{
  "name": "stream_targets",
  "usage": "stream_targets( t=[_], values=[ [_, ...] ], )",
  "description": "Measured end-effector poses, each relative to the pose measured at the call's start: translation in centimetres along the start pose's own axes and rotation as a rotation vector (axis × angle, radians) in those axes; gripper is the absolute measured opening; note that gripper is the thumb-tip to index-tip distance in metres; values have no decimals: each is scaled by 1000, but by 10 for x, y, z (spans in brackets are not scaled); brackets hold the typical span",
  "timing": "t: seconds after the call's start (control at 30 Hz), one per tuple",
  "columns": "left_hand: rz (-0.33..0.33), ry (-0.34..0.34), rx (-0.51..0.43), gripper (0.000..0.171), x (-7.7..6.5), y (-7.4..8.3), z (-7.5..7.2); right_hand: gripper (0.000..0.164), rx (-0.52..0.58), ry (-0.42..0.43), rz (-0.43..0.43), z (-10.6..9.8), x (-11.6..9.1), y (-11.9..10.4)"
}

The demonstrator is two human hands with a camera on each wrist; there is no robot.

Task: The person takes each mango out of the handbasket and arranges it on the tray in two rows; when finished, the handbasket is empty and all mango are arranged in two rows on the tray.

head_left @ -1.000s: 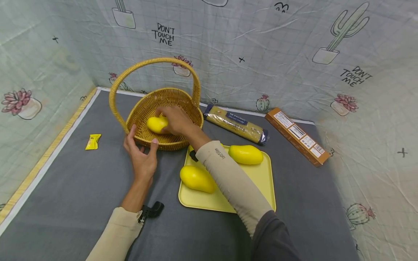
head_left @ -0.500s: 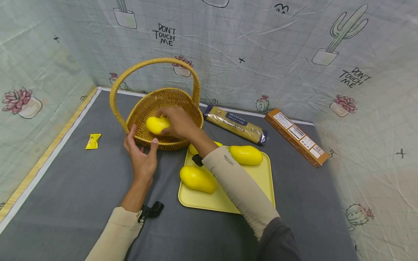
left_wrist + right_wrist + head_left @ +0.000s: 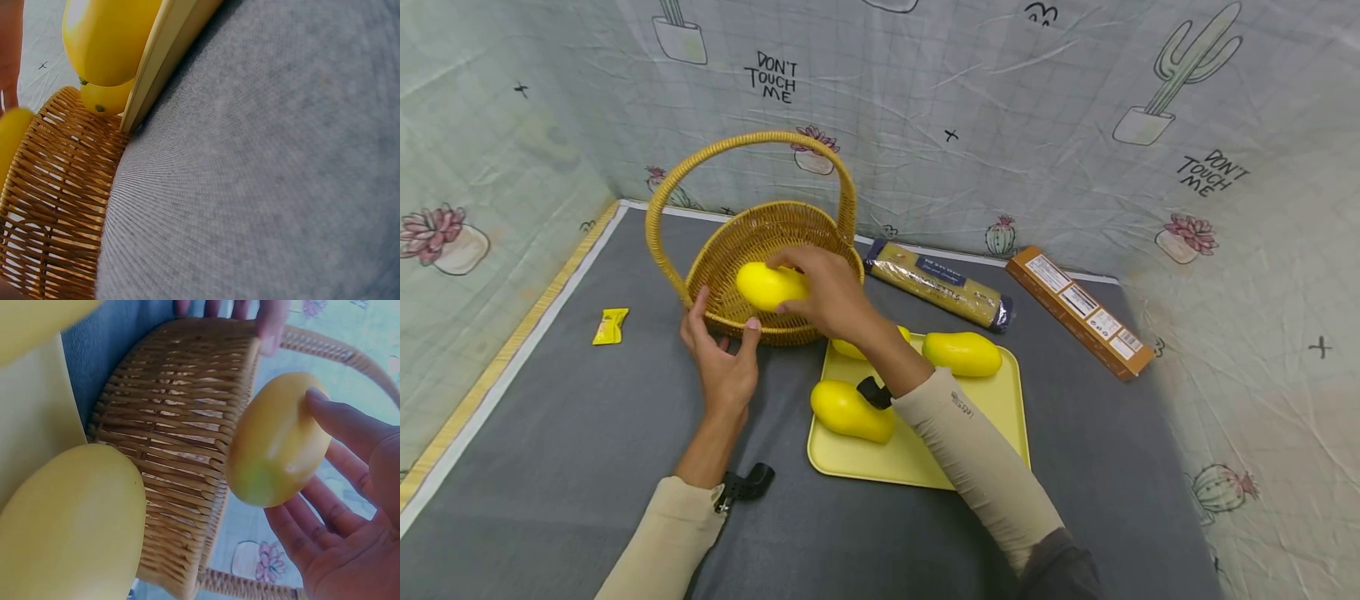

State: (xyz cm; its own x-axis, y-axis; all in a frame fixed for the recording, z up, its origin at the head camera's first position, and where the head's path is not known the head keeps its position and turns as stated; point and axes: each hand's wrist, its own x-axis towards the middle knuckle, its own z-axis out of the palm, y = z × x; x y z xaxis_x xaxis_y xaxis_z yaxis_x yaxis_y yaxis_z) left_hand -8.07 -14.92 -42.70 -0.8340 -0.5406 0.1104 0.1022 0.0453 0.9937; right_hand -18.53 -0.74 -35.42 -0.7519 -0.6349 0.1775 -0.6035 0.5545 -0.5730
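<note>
My right hand [image 3: 829, 292] holds a yellow mango [image 3: 769, 287] over the near side of the wicker basket [image 3: 715, 260]. Thumb and fingers span the mango [image 3: 278, 440] in the right wrist view, where it sits just past the basket's rim. With its thumb at the near rim and fingers against the outside, my left hand [image 3: 724, 367] grips the basket at its front left. On a pale yellow tray [image 3: 917, 467] lie three more mangoes: one at the front [image 3: 850, 411], one at the back right [image 3: 962, 354], and one at the back left [image 3: 850, 348], partly behind my right forearm.
Behind the tray lies a pasta packet [image 3: 936, 283], with a long brown box [image 3: 1078, 312] to its right. A small yellow wrapped sweet [image 3: 610, 326] is left of the basket. A printed curtain [image 3: 925, 100] hangs behind the grey-covered table [image 3: 587, 433].
My right hand has lifted the mango up from inside the basket, and its forearm has shifted right and nearer to me. The left hand keeps its place on the rim.
</note>
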Motion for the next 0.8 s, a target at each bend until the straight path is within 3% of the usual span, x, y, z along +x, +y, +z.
stream_targets(
  t=[0.2,0.8],
  values=[
    [-5,1,8,75,2,0,0,56,33,73,-11,-10,-25,-2],
    [-10,-13,-1,75,2,1,-1,56,109,189,42,-40,-104,1]
  ],
)
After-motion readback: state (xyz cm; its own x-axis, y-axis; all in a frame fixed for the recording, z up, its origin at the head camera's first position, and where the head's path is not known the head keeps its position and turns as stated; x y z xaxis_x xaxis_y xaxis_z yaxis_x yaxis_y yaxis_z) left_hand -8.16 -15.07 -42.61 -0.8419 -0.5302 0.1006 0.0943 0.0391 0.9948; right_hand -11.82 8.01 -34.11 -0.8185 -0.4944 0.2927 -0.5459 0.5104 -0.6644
